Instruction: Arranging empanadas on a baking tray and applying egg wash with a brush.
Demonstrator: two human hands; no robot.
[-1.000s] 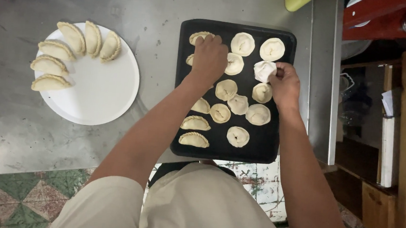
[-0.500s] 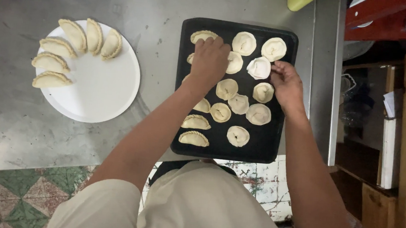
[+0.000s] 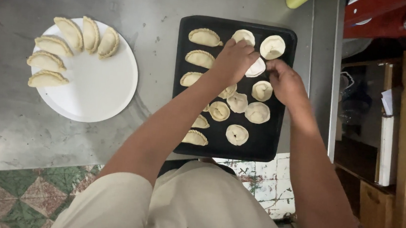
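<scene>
Black baking tray [image 3: 179, 141] near table edge, dough rounds and crimped pasties on it. Both hands over tray's far half: left hand [image 3: 234, 58] and right hand [image 3: 285, 82] pinching one pale dough piece [image 3: 256, 67] between fingertips, looks folded, hard to tell. Left palm hides piece's near edge. White plate [image 3: 103, 91] with pasties farther left.

Both bare forearms reached forward from the body and converged. The left hand [image 3: 234, 58] was curled palm down, knuckles up, fingers bent inward. The right hand [image 3: 285, 82] lay just beside it, fingertips pinched toward the left hand's fingers, wrist straight.
</scene>
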